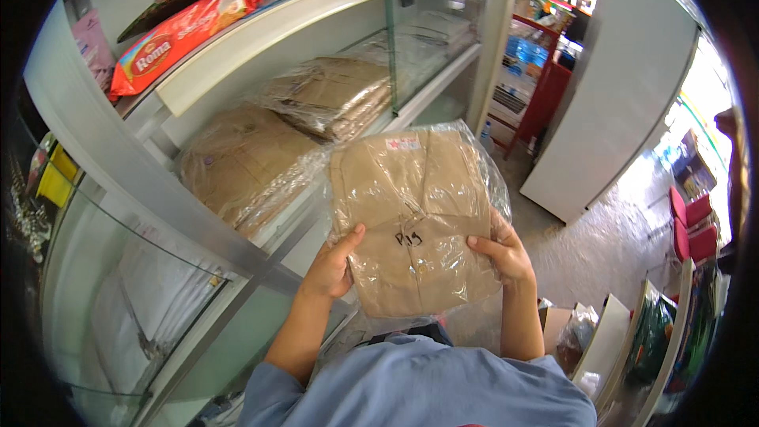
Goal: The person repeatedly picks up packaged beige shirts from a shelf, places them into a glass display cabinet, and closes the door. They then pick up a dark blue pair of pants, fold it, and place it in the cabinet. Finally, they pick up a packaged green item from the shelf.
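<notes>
A folded tan garment in a clear plastic bag (415,273) is held up in front of my chest, its marked face towards me. My left hand (338,264) grips its left edge, thumb on top and fingers hidden behind. My right hand (504,249) grips the right edge the same way. A button shows low on the cloth, and the bag bears handwriting and a small label. Behind it, on a cabinet shelf, lie a bagged tan garment (243,154) and a stack of bagged tan garments (338,89).
A sliding glass pane (433,29) covers part of the shelf. A red Roma packet (184,41) lies on the shelf above. White bagged clothes (160,302) sit behind glass at lower left. A white panel (616,89), red chairs (691,219) and low racks with bagged goods stand to the right.
</notes>
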`<act>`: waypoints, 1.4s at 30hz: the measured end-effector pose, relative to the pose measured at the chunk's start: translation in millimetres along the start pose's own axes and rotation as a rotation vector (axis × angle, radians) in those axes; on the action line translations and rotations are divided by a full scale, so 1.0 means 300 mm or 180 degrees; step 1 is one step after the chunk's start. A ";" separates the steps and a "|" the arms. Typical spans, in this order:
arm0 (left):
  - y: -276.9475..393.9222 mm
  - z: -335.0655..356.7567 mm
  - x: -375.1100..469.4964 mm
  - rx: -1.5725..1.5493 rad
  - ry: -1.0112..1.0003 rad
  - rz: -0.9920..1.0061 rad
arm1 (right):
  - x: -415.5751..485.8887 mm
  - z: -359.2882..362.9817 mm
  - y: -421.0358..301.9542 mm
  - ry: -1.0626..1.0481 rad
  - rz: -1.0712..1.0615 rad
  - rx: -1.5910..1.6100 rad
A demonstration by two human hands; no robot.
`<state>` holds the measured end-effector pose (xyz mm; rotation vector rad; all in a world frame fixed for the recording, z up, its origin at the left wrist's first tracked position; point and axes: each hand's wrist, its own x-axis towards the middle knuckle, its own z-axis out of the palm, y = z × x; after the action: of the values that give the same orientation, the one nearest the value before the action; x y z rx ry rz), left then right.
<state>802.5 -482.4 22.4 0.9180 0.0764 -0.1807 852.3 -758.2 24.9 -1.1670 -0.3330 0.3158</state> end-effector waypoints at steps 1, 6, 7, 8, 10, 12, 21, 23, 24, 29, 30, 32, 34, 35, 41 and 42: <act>0.024 0.003 -0.007 -0.0076 0.0038 0.0129 | 0.051 0.010 -0.025 -0.0165 0.0004 -0.0078; 0.147 0.046 0.011 -0.0216 0.0606 0.0834 | 0.346 0.065 -0.150 -0.1012 -0.0096 -0.0576; 0.175 0.058 0.027 -0.0277 0.0628 0.1016 | 0.412 0.082 -0.178 -0.1117 -0.0092 -0.0753; 0.206 0.069 0.048 -0.0254 0.0910 0.1095 | 0.479 0.101 -0.205 -0.1219 -0.0097 -0.0923; 0.272 0.082 0.103 -0.0255 0.1251 0.1290 | 0.624 0.141 -0.265 -0.1502 -0.0280 -0.1474; 0.347 0.076 0.168 -0.0268 0.1444 0.1466 | 0.776 0.192 -0.312 -0.1670 -0.0512 -0.2087; 0.675 -0.088 0.513 -0.0072 0.1716 0.1915 | 1.334 0.444 -0.300 -0.0809 -0.2402 -0.5205; 0.706 -0.157 0.566 0.0086 0.1803 0.1916 | 1.396 0.468 -0.272 -0.0479 -0.2359 -0.5377; 0.708 -0.192 0.587 0.0252 0.1933 0.1889 | 1.413 0.463 -0.254 -0.0423 -0.2398 -0.5513; 0.644 -0.301 0.622 0.1011 0.2653 0.1500 | 1.426 0.414 -0.146 -0.0429 -0.1574 -0.6015; 0.626 -0.309 0.617 0.1044 0.2616 0.1576 | 1.423 0.410 -0.137 -0.0410 -0.1351 -0.6007; 0.607 -0.309 0.622 0.0990 0.2824 0.1629 | 1.417 0.413 -0.134 -0.0531 -0.1499 -0.6063; 0.603 -0.308 0.621 0.0993 0.2938 0.1667 | 1.406 0.427 -0.145 -0.0468 -0.1436 -0.5994; 0.606 -0.309 0.621 0.1019 0.2953 0.1670 | 1.399 0.439 -0.153 -0.0347 -0.1310 -0.5896; 0.637 -0.345 0.627 0.1110 0.2770 0.1405 | 1.366 0.414 -0.178 -0.0384 -0.1403 -0.6088; 0.640 -0.352 0.632 0.1070 0.2800 0.1425 | 1.367 0.407 -0.172 -0.0427 -0.1436 -0.6080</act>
<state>1026.0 -307.7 81.5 1.2699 0.6626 0.6561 1177.7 -506.6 153.6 -2.8390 -1.0996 -0.5181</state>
